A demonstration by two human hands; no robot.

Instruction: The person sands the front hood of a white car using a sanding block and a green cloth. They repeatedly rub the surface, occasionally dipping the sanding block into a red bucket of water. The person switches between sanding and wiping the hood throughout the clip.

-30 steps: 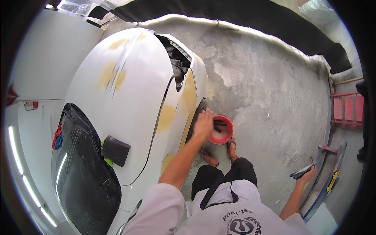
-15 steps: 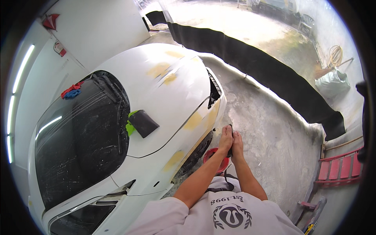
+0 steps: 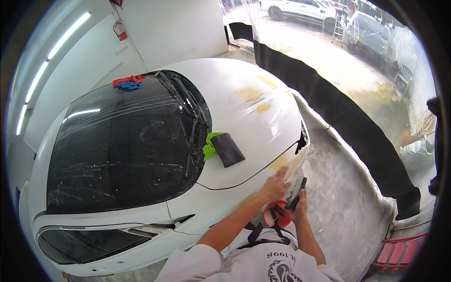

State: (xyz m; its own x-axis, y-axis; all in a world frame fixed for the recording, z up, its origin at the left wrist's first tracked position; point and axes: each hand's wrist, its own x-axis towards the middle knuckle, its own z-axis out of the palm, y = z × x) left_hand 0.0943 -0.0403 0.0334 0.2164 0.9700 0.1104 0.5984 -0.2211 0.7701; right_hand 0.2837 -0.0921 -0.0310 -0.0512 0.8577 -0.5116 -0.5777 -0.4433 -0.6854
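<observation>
My right hand (image 3: pixel 299 210) grips a dark sanding block (image 3: pixel 296 193) with a greyish face, held upright beside the car's front fender. My left hand (image 3: pixel 275 187) is open, with its fingers stretched toward a yellowish filler patch (image 3: pixel 279 163) on the white car's front edge. I cannot tell whether the fingertips touch the paint. Below both hands stands a red bucket (image 3: pixel 268 217) with dark pieces in it, partly hidden by my arms and apron strap. On the hood (image 3: pixel 225 103) lies a dark sheet (image 3: pixel 228 150), curved, over a bright green cloth (image 3: pixel 209 149).
Red and blue cloths (image 3: pixel 128 82) rest on the dusty windshield (image 3: pixel 127 150). More filler patches (image 3: pixel 250 94) mark the hood. A black-bottomed clear curtain (image 3: pixel 338 110) runs along the right. A red slatted rack (image 3: pixel 398 252) stands at the lower right wall.
My hands, together on the block before, are now apart: the left has moved to the car's side, while the right keeps the block. The view has turned, shifting the car rightward.
</observation>
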